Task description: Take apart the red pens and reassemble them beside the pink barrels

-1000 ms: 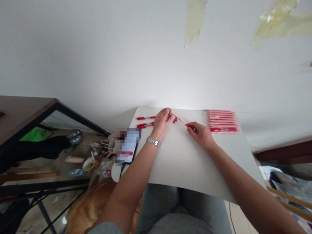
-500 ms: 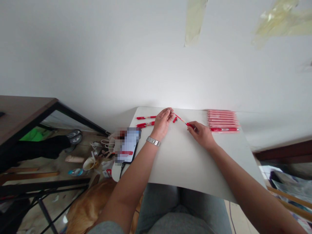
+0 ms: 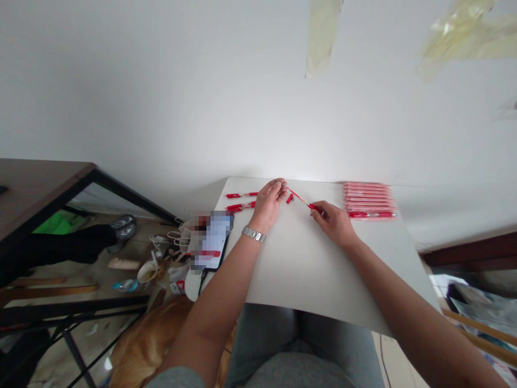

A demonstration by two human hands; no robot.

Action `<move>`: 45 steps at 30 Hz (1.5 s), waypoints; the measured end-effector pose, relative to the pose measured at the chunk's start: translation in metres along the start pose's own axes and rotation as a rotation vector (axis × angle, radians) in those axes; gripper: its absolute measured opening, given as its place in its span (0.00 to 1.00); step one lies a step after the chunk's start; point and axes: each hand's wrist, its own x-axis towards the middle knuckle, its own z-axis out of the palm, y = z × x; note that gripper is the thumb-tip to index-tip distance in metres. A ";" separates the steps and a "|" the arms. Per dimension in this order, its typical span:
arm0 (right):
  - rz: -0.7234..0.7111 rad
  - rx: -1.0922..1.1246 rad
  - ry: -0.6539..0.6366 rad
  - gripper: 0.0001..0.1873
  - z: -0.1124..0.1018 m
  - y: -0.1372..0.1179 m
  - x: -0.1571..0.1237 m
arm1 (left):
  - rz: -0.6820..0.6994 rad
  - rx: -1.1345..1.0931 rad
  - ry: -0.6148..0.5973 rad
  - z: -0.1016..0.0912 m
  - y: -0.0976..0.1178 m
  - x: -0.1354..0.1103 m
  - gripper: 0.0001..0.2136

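Observation:
My right hand [image 3: 333, 221] is closed round the red grip end of a pen [image 3: 301, 199], which slants up and left over the white table [image 3: 307, 264]. My left hand [image 3: 268, 202], with a metal watch on its wrist, pinches its fingertips at the pen's far tip; what those fingers hold is too small to make out. A small red pen part [image 3: 290, 198] lies on the table just under the pen. Left of my left hand lie two red pens [image 3: 241, 200].
A row of several pink-red pens [image 3: 369, 200] lies at the table's far right. A phone [image 3: 212, 241] rests at the left edge, its cable hanging down. Cups and clutter [image 3: 147, 269] sit on the floor left, by a dark shelf frame [image 3: 72, 226]. A tan dog [image 3: 149, 339] lies below.
Both hands stay almost still; the pen between them has shifted only slightly.

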 end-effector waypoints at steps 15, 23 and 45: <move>-0.005 0.001 0.000 0.13 0.000 0.001 0.000 | 0.040 0.119 -0.023 0.001 -0.002 -0.001 0.12; 0.005 0.014 0.000 0.15 0.000 -0.001 0.000 | 0.039 0.188 -0.066 0.004 -0.003 -0.005 0.12; 0.052 0.126 0.031 0.16 -0.002 0.000 0.001 | 0.261 0.574 -0.067 -0.002 0.002 -0.008 0.08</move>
